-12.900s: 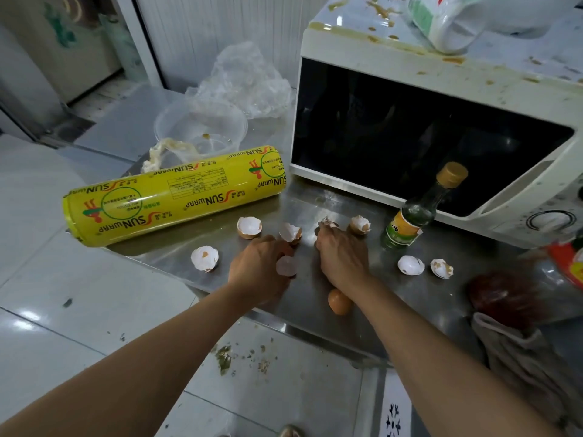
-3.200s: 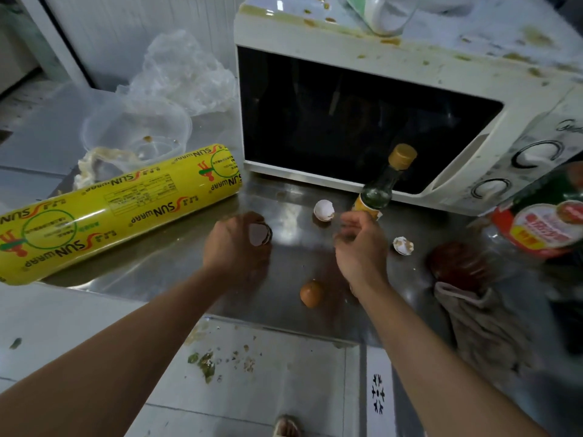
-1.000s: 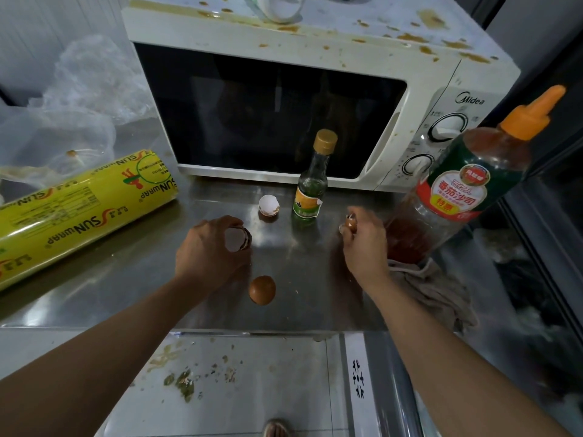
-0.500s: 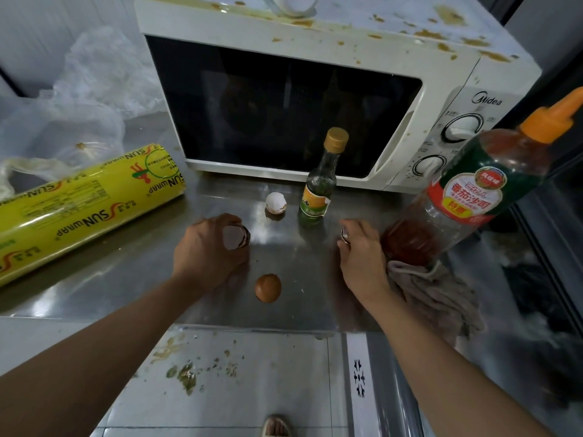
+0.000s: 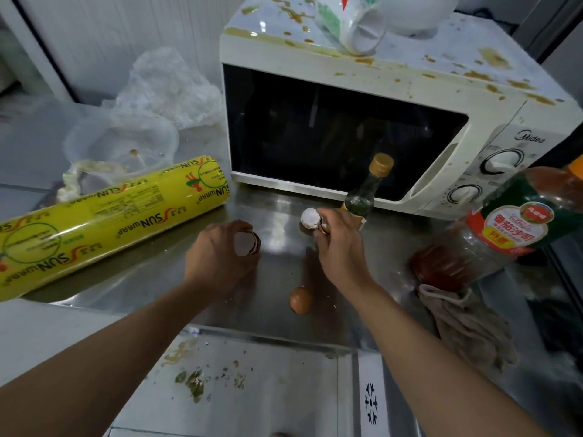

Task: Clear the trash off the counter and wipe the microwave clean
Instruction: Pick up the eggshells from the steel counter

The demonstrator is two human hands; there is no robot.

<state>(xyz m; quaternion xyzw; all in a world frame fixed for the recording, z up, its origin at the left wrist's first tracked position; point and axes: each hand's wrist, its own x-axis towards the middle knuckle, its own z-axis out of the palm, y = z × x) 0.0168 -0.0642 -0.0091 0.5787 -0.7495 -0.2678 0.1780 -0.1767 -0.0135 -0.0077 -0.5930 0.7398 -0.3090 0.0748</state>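
Since half a second ago the right hand (image 5: 339, 247) has left the spot beside the sauce bottle (image 5: 517, 222) and reached up to the white eggshell half (image 5: 309, 217) by the small glass bottle (image 5: 366, 193); its fingertips are curled, pinching small brown shell pieces and touching that jagged half. The left hand (image 5: 220, 257) is where it was, fingers wrapped round a nested stack of eggshells (image 5: 246, 244), chalky white inside and brown at the rims. Between the forearms a whole brown egg (image 5: 300, 299), smooth and oval, lies on the brushed steel counter (image 5: 157, 279) near its front edge.

At the back stands the boxy cream microwave (image 5: 378, 99), its dark glass door closed and its top spattered with brownish stains. A printed mug (image 5: 350, 23) lies on its side up there. To the left lies a glossy yellow roll of cling wrap (image 5: 110, 216), with a clear plastic tub (image 5: 123, 137) and crumpled plastic film (image 5: 170, 83) behind it. A limp beige rag (image 5: 467, 323) lies crumpled at the foot of the soft plastic sauce bottle, draping over the counter's edge.
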